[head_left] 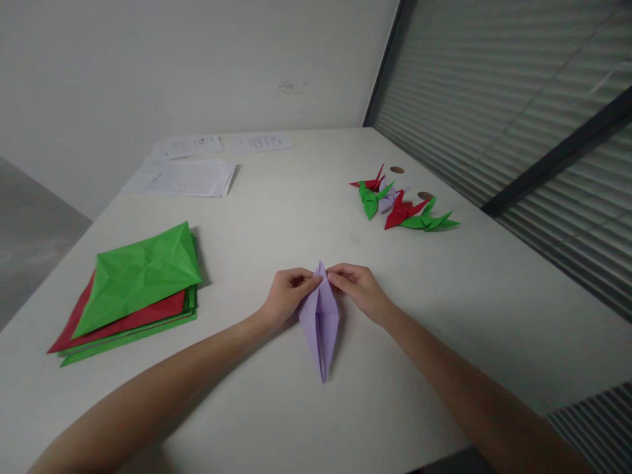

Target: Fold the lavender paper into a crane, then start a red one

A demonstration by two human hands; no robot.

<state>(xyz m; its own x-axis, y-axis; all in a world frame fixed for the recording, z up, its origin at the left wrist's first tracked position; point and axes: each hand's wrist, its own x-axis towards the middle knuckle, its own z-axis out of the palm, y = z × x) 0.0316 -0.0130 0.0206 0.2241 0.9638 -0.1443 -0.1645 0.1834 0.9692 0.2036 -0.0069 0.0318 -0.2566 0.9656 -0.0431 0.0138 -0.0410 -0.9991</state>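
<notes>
A purple origami paper [316,322], folded into a long diamond with a slit down its lower half, lies on the white table with one point toward me. My left hand [293,289] pinches its upper left edge, thumb on top close to the far tip. On the opposite edge, my right hand [358,284] grips the paper between thumb and fingers. Both hands are closed, and the fingertips under the paper are hidden.
To the left is a stack of green and red paper sheets [143,276]. Several folded paper cranes [402,209] in red, green and purple sit at the back right. Printed pages [190,178] lie at the back left. Window blinds [518,99] border the table's right side.
</notes>
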